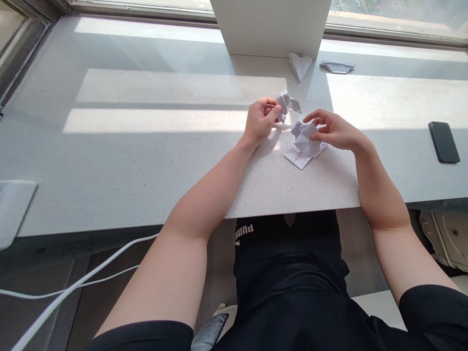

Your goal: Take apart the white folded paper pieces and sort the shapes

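My left hand (262, 118) pinches a small folded white paper piece (283, 104) just above the speckled white countertop (183, 170). A pointed flap of that piece sticks out to the right. To its lower right, a larger folded paper figure (306, 138) stands on the counter, with flat diamond-shaped parts spread at its base. My right hand (331, 128) holds this figure by its right side, thumb against the paper and the other fingers curved above it. The two paper pieces are close together but look apart.
A heart-like folded paper (300, 66) lies by a white panel (272, 29) at the back. Right of it is a flat folded paper (337, 67). A black phone (443, 142) lies far right, and a white object (14, 209) sits at the left edge. White cables (84, 280) hang lower left.
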A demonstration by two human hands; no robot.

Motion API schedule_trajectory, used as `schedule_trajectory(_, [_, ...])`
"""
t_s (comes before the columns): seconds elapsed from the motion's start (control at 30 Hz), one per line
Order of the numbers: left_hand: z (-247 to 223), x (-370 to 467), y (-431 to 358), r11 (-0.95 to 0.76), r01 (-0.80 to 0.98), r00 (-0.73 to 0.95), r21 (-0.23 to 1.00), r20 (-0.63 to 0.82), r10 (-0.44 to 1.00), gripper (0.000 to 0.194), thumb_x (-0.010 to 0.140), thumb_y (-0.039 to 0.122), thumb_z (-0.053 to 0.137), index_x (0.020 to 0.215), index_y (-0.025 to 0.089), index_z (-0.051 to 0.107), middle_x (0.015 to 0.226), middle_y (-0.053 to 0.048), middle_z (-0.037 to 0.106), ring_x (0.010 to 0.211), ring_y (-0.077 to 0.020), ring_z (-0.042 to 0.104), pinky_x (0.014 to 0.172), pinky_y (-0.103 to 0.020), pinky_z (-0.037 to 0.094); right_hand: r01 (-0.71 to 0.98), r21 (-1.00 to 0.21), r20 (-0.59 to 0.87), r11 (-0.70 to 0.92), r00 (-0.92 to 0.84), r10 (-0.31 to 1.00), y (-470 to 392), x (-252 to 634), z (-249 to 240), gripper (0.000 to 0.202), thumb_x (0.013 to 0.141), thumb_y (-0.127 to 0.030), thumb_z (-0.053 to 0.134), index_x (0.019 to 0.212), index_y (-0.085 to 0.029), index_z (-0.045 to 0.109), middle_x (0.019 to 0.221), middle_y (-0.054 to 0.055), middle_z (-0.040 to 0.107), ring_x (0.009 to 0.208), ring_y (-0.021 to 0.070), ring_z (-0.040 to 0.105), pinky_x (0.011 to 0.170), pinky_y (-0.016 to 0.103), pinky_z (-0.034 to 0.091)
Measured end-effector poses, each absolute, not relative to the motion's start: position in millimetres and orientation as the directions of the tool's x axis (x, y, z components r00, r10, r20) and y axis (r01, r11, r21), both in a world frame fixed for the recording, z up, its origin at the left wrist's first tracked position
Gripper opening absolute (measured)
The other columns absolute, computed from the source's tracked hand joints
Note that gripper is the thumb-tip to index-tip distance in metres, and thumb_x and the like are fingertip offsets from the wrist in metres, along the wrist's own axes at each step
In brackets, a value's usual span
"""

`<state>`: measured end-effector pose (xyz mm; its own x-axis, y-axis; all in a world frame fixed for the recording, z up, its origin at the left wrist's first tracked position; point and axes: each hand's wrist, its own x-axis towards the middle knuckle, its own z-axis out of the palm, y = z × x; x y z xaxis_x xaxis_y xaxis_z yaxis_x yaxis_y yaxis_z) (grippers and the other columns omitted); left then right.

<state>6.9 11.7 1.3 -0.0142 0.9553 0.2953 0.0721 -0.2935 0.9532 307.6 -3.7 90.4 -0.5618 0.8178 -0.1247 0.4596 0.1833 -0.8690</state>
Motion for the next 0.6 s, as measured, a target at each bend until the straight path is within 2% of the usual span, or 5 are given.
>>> schedule_trajectory(0.17, [-1.1,5.9,13.0,-0.296,0.078,-0.012,0.952,0.298,0.954,0.048,0.111,0.075,0.093,0.107,0.031,0.074,0.094,-0.006,0.085,0.097,-0.0283,0.088,0.090,-0.046,0.075,0.461,-0.869,-0.139,0.183,-0.581,0.802,-6.1,303.6,90.0,0.058,0.093,-0.058,0.105,0.141,-0.033,0.085,0.129,0.009,0.084,0.109,0.0328,0.083,0.092,0.054,0.072])
schedule_trajectory(0.33, [-4.4,6.6,15.5,-0.291,0.091,-0.029,0.952,0.295,0.955,0.045,0.112,0.069,0.093,0.105,0.030,0.071,0.094,-0.005,0.085,0.095,-0.0270,0.087,0.087,-0.045,0.074,0.482,-0.861,-0.151,0.162,-0.546,0.824,-4.1,298.8,81.8,0.058,0.100,-0.084,0.095,0.121,-0.031,0.087,0.112,0.007,0.082,0.104,0.0307,0.078,0.094,0.054,0.068])
schedule_trajectory(0.4, [-4.1,6.9,15.3,-0.283,0.085,-0.030,0.955,0.286,0.958,0.043,0.111,0.066,0.095,0.104,0.030,0.071,0.094,-0.005,0.086,0.094,-0.0257,0.087,0.085,-0.042,0.074,0.471,-0.868,-0.136,0.158,-0.532,0.836,-1.2,298.2,75.9,0.059,0.100,-0.089,0.093,0.111,-0.031,0.084,0.106,0.007,0.081,0.102,0.0302,0.075,0.094,0.054,0.067])
schedule_trajectory(0.6, [1.5,9.3,11.2,-0.278,0.058,-0.013,0.959,0.279,0.960,0.042,0.111,0.064,0.097,0.104,0.031,0.072,0.092,-0.004,0.086,0.093,-0.0252,0.087,0.087,-0.042,0.074,0.450,-0.874,-0.063,0.181,-0.476,0.877,5.2,299.1,67.6,0.047,0.098,-0.072,0.099,0.111,-0.030,0.081,0.105,0.007,0.078,0.102,0.0305,0.075,0.100,0.058,0.070])
